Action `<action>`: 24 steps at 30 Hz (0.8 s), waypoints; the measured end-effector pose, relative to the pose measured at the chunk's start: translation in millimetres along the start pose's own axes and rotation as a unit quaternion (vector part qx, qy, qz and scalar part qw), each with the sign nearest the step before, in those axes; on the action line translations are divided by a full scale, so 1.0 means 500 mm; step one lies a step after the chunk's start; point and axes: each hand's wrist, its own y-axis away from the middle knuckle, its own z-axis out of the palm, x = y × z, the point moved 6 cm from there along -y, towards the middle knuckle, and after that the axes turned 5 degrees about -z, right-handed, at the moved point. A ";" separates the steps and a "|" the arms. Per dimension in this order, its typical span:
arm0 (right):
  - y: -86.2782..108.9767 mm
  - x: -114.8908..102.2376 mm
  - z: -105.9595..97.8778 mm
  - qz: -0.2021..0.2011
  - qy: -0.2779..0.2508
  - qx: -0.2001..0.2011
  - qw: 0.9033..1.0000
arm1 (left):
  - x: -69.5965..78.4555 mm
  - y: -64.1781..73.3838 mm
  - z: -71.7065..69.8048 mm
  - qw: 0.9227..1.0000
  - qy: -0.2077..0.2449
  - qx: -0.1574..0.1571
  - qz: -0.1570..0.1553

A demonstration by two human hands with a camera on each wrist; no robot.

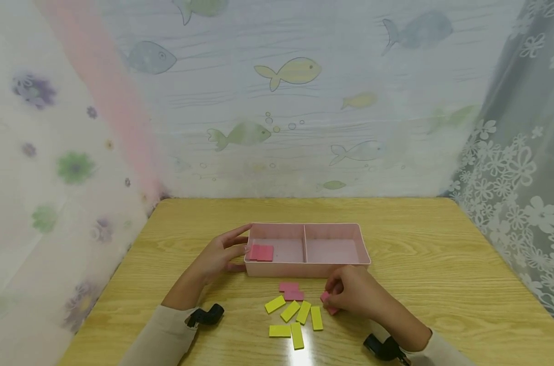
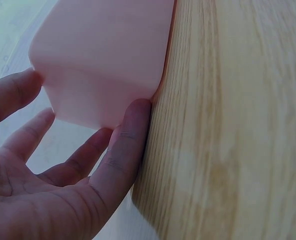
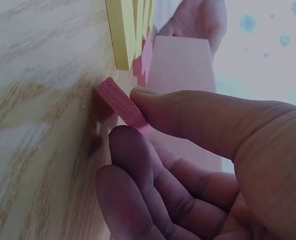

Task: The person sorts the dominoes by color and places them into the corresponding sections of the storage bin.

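Pink box (image 1: pixel 277 270): nine o'clock was blocked by the left hand (image 1: pixel 216 258); five o'clock was obstructed by the right hand (image 1: pixel 353 290) and its pinched pink tile (image 3: pixel 119 101).
Right compartment (image 1: pixel 332 251): entry from above was left open, passage at nine o'clock barred by the divider (image 1: pixel 305 245).
Yellow tiles (image 1: pixel 316 318): low passage at the box's six o'clock was impeded by these and loose pink tiles (image 1: pixel 294 295).
Tabletop (image 1: pixel 418 244): room was left at three o'clock.

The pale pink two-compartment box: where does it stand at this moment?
In the head view, the box stands slightly right of centre on the wood-grain table, just beyond two flat pink rectangular blocks, with the person's left hand touching its left end.
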 end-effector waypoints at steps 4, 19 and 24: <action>-0.001 0.001 -0.003 0.005 0.001 -0.003 1.000 | -0.001 0.000 -0.001 1.000 -0.003 0.004 0.000; -0.005 0.000 -0.020 0.012 0.023 0.022 0.999 | 0.000 0.000 0.001 1.000 -0.008 0.005 0.001; -0.005 -0.008 -0.024 0.008 0.009 0.026 1.000 | 0.003 0.002 0.001 1.000 -0.008 0.006 0.000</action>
